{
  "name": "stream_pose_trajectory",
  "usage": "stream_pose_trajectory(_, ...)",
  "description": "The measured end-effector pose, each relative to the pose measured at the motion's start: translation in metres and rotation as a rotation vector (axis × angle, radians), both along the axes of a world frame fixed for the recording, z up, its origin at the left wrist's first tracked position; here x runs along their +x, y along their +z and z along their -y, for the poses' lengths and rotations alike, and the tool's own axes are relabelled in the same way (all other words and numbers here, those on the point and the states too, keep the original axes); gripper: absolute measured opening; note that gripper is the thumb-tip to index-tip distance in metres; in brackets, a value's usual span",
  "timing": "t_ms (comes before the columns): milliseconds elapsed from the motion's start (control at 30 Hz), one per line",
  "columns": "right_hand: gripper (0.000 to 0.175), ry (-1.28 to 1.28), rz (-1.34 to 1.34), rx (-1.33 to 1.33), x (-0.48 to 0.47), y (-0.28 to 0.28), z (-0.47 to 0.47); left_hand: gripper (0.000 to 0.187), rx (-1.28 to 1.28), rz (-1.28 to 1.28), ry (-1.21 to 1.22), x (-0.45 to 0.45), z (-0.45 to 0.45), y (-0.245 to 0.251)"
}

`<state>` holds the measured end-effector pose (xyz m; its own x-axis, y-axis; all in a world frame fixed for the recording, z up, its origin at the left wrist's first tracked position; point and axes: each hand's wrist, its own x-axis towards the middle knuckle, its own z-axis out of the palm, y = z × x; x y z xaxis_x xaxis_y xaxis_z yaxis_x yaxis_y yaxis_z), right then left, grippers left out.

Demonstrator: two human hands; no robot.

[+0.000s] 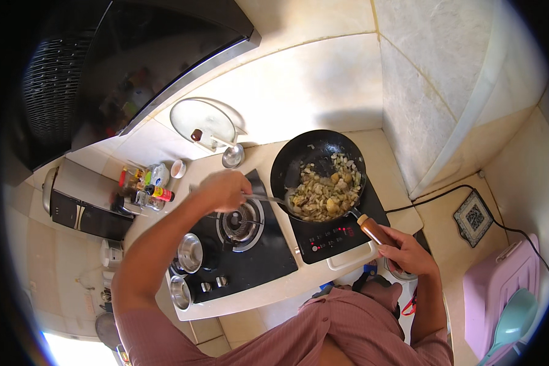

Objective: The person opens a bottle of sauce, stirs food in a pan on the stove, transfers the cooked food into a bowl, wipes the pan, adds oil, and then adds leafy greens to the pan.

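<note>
My left hand (225, 190) is shut around a spatula or turner (266, 198), whose metal shaft reaches over the left rim of a black wok (297, 155); its far end is hidden in the food. My right hand (407, 252) grips the wok's brown wooden handle (375, 229) at the lower right. Chopped, pale green and yellowish food (327, 194) lies mostly in the lower half of the wok. Under the wok sits a black induction cooktop (320, 249) with red lit indicators.
Left of the cooktop is a gas hob (267, 256) with two steel pots (190, 253) near its left edge. Farther back stand seasoning bottles (158, 192), a ladle (233, 157) and a glass lid (201, 120). A range hood (164, 59) overhangs the left. A black cord (439, 194) runs rightward.
</note>
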<state>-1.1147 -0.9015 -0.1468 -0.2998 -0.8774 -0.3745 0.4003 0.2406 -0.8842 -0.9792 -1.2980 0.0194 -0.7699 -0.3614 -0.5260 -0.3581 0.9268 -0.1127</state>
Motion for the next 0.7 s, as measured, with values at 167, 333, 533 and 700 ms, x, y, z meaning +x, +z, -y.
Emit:
stream_pose_trajectory(167,0.064,0.02,-0.024,0.031,-0.002,0.005,0.001,0.027,0.384,-0.189,0.19,0.03,-0.036,-0.057)
stream_pose_trajectory(333,0.063,0.02,-0.028,0.037,-0.003,0.007,0.002,0.025,0.631,-0.357,0.471,0.043,-0.066,-0.096)
stream_pose_trajectory(533,0.062,0.013,-0.037,0.037,-0.001,0.006,0.002,0.025,1.166,-0.353,0.9,0.059,-0.048,-0.108)
stream_pose_trajectory(700,0.062,0.008,-0.011,0.081,-0.001,0.011,0.001,0.032,0.719,-0.337,0.773,0.079,-0.037,-0.088)
